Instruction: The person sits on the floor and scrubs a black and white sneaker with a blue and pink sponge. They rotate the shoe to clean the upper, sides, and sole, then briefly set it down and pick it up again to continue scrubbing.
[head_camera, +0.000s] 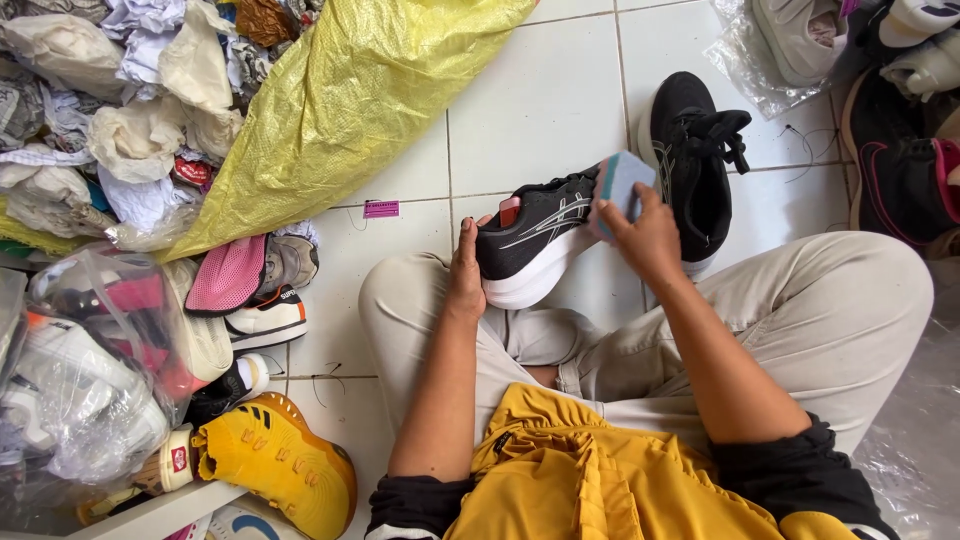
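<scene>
Two black sneakers with white soles are in play: one held black sneaker (530, 245) up over the person's crossed legs, and one second black sneaker (695, 165) standing on the white tiled floor (545, 100) just beyond it. There is one pale blue sponge block (618, 190). The left hand (466, 272) is curled around the heel end of the held sneaker, thumb up along its back; the right hand (645, 235) pinches the sponge block between fingers and thumb and presses it against the sneaker's toe end, so the block hides the tip of the shoe. To the left lie one yellow sneaker (280, 465), a pink-lined shoe (232, 272), a yellow sack (360, 95), a heap of crumpled paper (120, 100) and shoes in clear plastic bags (80, 370). More shoes (900, 150) crowd the right edge. A small pink tag (381, 208) rests on the tiles. The held sneaker is tilted, sole toward the person, with thin silver stripes on its side and laces tied.
</scene>
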